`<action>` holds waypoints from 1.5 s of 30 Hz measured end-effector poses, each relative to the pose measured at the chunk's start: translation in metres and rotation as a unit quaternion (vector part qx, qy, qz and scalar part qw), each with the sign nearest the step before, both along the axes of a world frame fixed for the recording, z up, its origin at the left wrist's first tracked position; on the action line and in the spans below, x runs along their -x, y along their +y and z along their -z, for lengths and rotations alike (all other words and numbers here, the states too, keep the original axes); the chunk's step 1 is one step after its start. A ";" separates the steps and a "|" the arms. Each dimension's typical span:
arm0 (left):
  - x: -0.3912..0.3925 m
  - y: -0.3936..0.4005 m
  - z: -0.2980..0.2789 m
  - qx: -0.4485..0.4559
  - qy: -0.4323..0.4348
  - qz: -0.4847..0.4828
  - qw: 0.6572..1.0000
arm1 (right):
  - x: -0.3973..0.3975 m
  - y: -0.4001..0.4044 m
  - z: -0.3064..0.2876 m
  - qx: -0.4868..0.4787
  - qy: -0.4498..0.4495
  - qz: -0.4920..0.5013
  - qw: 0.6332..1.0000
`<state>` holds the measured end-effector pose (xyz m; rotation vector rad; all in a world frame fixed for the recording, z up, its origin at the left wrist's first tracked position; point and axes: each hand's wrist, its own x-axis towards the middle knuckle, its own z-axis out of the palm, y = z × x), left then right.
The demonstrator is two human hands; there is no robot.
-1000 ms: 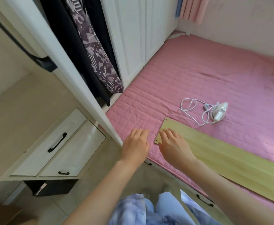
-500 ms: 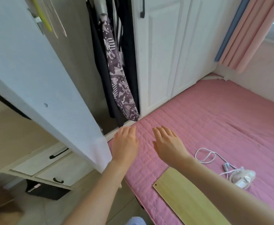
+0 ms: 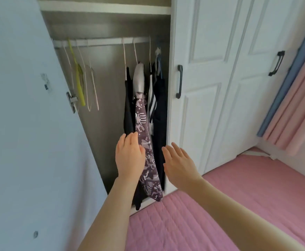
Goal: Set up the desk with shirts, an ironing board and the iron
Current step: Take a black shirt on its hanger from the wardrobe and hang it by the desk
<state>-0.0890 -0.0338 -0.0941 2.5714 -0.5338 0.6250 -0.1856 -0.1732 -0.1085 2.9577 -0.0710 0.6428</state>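
Several garments hang on hangers from a rail inside the open wardrobe: a purple patterned shirt (image 3: pixel 144 142), dark clothes (image 3: pixel 160 109) to its right and a black one (image 3: pixel 128 105) to its left. My left hand (image 3: pixel 129 156) is raised with fingers apart, just left of the patterned shirt and touching its edge. My right hand (image 3: pixel 178 164) is open too, held in front of the dark clothes, holding nothing. The wooden board and the iron are out of view.
The open wardrobe door (image 3: pixel 25 124) fills the left side. Empty hangers (image 3: pixel 83 80) hang at the rail's left. Closed white doors with black handles (image 3: pixel 179 81) stand on the right. Pink quilted bedding (image 3: pixel 220 205) lies below, pink and blue curtains (image 3: pixel 292 105) at the far right.
My view has swung up from the bed into the wardrobe. Both hands rose from the board's corner to the hanging clothes. Board and iron left the frame.
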 end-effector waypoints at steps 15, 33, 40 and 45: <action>-0.149 -0.045 -0.068 0.026 -0.091 -0.052 0.994 | -0.175 -0.039 -0.088 0.057 -0.083 -0.054 0.993; -0.254 -0.056 -0.119 0.070 0.004 -0.017 0.997 | -0.304 -0.047 -0.158 -0.077 -0.040 -0.014 0.996; -0.276 -0.059 -0.124 0.286 0.130 0.027 0.949 | -0.326 -0.038 -0.177 -0.316 -0.018 0.005 0.948; -0.284 -0.058 -0.123 0.368 0.196 0.057 0.907 | -0.337 -0.031 -0.177 -0.390 0.009 0.010 0.921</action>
